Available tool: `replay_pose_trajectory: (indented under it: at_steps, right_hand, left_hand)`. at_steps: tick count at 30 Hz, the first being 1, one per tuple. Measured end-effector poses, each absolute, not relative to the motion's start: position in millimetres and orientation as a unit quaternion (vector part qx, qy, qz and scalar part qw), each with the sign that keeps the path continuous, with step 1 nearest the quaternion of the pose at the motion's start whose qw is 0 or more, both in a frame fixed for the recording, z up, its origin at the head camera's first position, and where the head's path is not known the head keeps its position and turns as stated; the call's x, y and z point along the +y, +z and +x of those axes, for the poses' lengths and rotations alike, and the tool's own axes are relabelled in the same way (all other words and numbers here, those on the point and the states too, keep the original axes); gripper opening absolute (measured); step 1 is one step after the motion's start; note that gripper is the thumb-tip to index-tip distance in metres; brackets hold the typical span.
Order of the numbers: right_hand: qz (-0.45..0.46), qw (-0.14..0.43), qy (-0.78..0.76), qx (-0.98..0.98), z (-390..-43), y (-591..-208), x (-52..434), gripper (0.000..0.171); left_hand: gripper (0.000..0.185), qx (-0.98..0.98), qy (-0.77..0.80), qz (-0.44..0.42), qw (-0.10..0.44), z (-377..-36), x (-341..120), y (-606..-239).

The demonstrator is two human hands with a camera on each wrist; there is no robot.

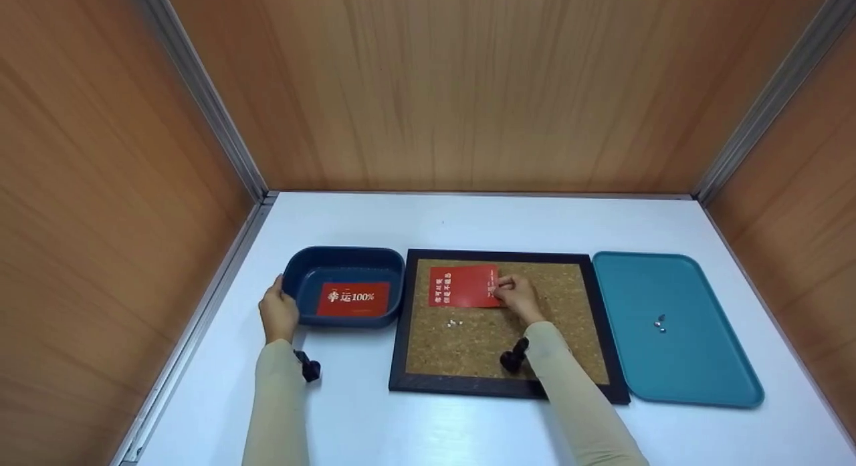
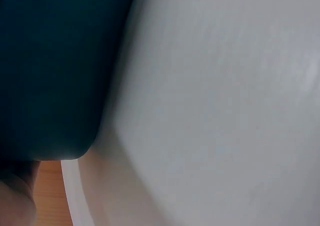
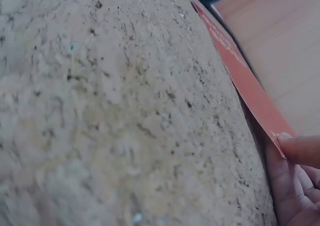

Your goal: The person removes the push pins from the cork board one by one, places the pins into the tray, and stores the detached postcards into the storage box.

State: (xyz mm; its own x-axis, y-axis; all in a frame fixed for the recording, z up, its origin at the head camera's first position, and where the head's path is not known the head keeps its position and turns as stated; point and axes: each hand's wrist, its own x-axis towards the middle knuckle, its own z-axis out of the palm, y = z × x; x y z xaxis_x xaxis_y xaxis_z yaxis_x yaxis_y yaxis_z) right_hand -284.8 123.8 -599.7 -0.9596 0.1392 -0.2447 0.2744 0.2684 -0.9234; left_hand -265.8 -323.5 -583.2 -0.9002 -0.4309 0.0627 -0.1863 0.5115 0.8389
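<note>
A red card (image 1: 461, 287) with white print lies on the upper left part of a black-framed cork board (image 1: 562, 345). My right hand (image 1: 501, 289) pinches the card's right edge; in the right wrist view a fingertip (image 3: 300, 150) sits on the lifted card edge (image 3: 240, 70) above the cork (image 3: 115, 116). My left hand (image 1: 279, 291) cups the left corner of a navy bin (image 1: 394, 265), which holds a second red card (image 1: 352, 299). In the left wrist view the bin's wall (image 2: 50, 70) fills the upper left over the white table (image 2: 215, 100).
A few small silver pins (image 1: 453, 323) lie on the cork below the card. A teal tray (image 1: 695, 366) at the right holds more pins (image 1: 661, 323). Wooden walls close in the white table (image 1: 468, 218) on three sides.
</note>
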Motion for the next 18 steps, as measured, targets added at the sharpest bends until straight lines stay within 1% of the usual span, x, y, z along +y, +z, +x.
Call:
replay_pose_trajectory:
  at_steps: [6,14,18]
  right_hand:
    - [0.129,0.079,-0.618,0.771,-283.2,-597.9,129.9,0.025]
    - [0.133,0.107,-0.65,0.741,-283.6,-592.3,128.6,0.029]
    - [0.125,0.107,-0.671,0.723,-283.9,-586.6,124.9,0.028]
  left_hand:
    - [0.046,-0.863,-0.45,0.185,0.135,-267.3,-320.9,-584.8]
    - [0.046,-0.858,-0.46,0.192,0.123,-267.0,-322.1,-584.0]
    - [0.046,-0.865,-0.446,0.184,0.14,-266.6,-323.7,-585.5]
